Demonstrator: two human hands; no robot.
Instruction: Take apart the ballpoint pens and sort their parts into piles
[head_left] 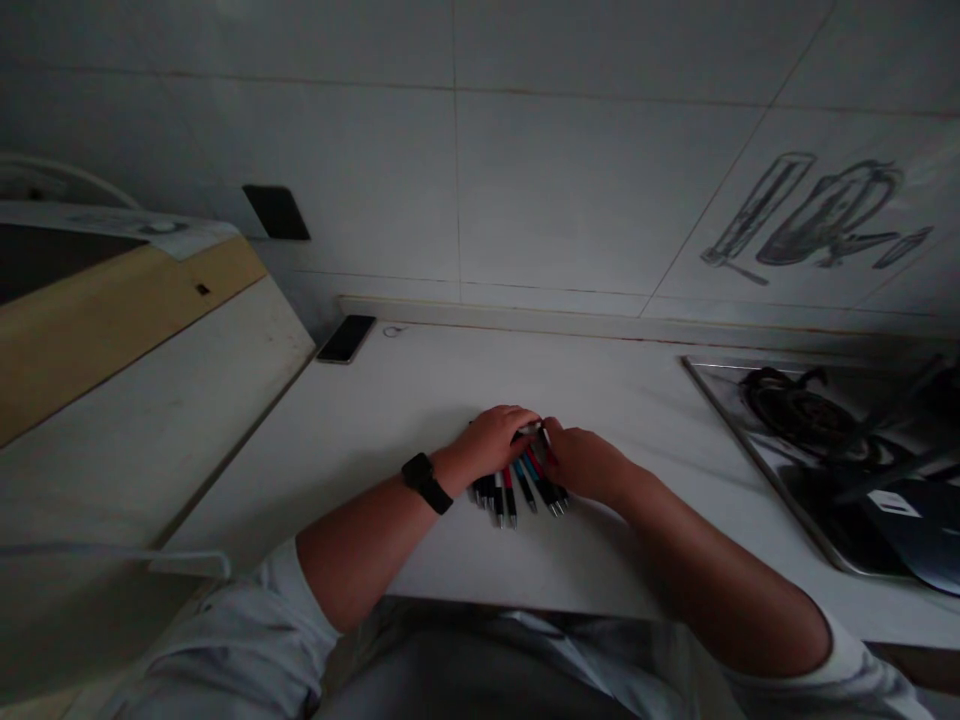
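Note:
Several pens (508,492) with black grips and metal tips lie fanned out on the white countertop (420,385), tips toward me. Some have red or blue barrels. My left hand (493,440), with a black watch (427,482) on its wrist, curls over the left part of the pens, its fingers and thumb bent around their upper ends. From the right side, my right hand (586,462) closes with thumb and fingers pinched at the rightmost pens, touching the left fingertips. Both palms hide much of the barrels.
A black phone (346,339) and a small ring-like item (392,331) lie near the tiled wall (547,190). At right is a gas stove (806,420) with a dark pan (919,525) on it. A white appliance or cabinet (187,400) borders the counter at left.

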